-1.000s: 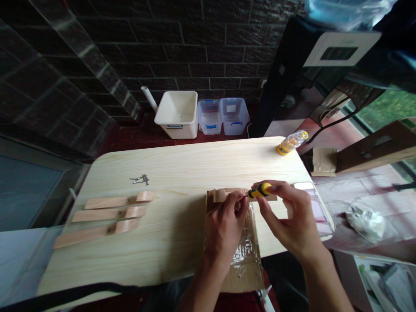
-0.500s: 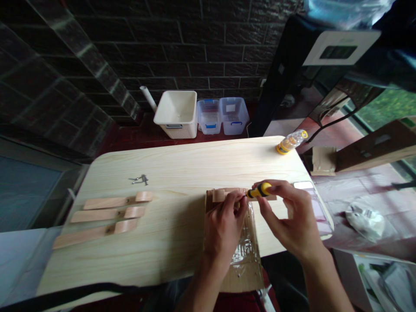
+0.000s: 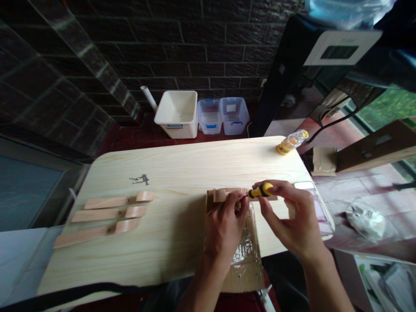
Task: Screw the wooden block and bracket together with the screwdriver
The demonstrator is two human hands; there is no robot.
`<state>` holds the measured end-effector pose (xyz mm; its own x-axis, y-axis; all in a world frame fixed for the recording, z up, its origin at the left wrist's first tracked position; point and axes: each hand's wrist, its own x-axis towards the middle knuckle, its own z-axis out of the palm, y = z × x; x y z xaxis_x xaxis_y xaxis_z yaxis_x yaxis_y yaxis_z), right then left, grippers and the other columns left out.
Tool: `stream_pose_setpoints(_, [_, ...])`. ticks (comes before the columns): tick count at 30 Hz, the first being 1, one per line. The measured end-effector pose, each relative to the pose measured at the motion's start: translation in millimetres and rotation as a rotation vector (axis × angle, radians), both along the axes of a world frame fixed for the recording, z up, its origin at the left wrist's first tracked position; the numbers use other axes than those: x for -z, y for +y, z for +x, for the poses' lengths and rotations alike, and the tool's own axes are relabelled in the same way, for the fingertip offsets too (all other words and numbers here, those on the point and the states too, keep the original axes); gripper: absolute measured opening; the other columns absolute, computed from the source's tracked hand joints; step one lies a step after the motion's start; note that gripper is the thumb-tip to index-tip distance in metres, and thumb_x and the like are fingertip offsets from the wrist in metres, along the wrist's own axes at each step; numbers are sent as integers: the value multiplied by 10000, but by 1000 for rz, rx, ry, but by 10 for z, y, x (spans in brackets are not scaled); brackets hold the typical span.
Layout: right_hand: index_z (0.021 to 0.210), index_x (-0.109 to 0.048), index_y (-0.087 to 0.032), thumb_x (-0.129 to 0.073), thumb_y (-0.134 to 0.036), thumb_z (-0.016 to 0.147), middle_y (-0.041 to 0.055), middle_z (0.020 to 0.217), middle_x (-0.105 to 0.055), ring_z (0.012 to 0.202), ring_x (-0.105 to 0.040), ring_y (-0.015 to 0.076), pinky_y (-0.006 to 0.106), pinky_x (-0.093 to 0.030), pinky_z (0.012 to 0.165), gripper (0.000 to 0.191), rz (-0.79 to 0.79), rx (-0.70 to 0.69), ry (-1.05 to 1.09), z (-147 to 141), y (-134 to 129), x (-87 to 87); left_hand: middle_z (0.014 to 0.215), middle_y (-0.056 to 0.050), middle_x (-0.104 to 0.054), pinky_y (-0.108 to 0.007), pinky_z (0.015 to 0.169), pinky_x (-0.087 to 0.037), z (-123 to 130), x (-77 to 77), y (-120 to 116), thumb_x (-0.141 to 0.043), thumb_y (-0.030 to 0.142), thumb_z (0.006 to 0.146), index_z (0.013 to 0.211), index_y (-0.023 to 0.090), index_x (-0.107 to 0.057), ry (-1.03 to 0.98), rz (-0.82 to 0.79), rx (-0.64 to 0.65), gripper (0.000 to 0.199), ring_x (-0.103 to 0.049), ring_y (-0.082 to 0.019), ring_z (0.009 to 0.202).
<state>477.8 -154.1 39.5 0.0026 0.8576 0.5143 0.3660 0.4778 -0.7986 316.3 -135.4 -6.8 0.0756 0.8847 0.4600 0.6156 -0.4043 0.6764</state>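
Note:
My right hand grips the yellow-and-black handle of a screwdriver, which points left and slightly down. At its tip, the thumb and forefinger of my left hand are pinched together; what sits between them is too small to make out. Beneath these fingers a wooden strip with a rounded block at its left end lies across the far end of a cardboard piece. Clear tape covers part of the cardboard. My left hand hides the middle of the strip.
Three similar wooden pieces lie on the left of the table, with several screws behind them. A yellow-capped clear container stands at the back right corner. A phone-like flat object lies beyond my right hand. Plastic bins stand behind the table.
Both hands and the screwdriver keep almost the same place and grip. The whole view has shifted very slightly.

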Motion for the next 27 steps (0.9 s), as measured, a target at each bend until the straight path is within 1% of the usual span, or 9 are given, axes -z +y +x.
stream_pose_setpoints(6, [1334,-571,-296,-715,50,908,50,1243,-717,1179,-732,192,361,-635,977,567,47,2,-9,0,17,3,916,24,-861,-230,607,-604,0,12,-4,-734,236,1006,1085,244,-721,-5,17,-1,80,-779,-131,628])
stream_pose_setpoints(11, [1340,-572,-295,-710,37,919,63,1324,-709,1226,-736,201,353,-652,978,554,9,-3,-31,-4,-1,-21,920,17,-862,-237,614,-606,-11,31,0,-740,235,1002,1102,242,-719,4,19,4,102,-781,-140,631])
stream_pose_setpoints(15, [1324,-591,-293,-718,23,922,41,1238,-737,1148,-756,183,326,-654,939,528,21,22,-43,3,6,-4,913,12,-860,-242,633,-615,-8,33,3,-740,239,1003,1097,248,-723,18,26,-2,97,-789,-148,649])
stream_pose_setpoints(19, [1318,-586,-297,-711,18,925,39,1215,-719,1112,-749,184,352,-644,938,518,20,10,-42,8,28,8,882,16,-854,-235,628,-613,-2,25,3,-747,236,996,1081,244,-726,25,33,-11,88,-783,-144,632])
stream_pose_setpoints(23, [1338,-568,-297,-709,9,923,69,1290,-702,1194,-733,227,418,-638,988,535,18,3,-28,-4,26,-4,909,12,-859,-230,635,-615,-8,27,0,-734,247,1007,1089,238,-722,5,20,2,84,-785,-138,638])
stream_pose_setpoints(25, [1333,-572,-297,-701,6,928,76,1299,-708,1204,-735,235,422,-644,981,522,5,-3,-23,-10,18,-7,920,10,-861,-237,642,-618,-11,27,-2,-725,244,1012,1089,240,-721,4,9,4,77,-785,-141,641])
stream_pose_setpoints(27, [1321,-576,-303,-698,6,931,66,1263,-722,1171,-743,226,405,-649,957,512,-1,1,-19,-11,12,1,928,10,-862,-242,649,-620,-11,24,-4,-723,237,1011,1088,241,-721,6,0,4,78,-787,-142,648])
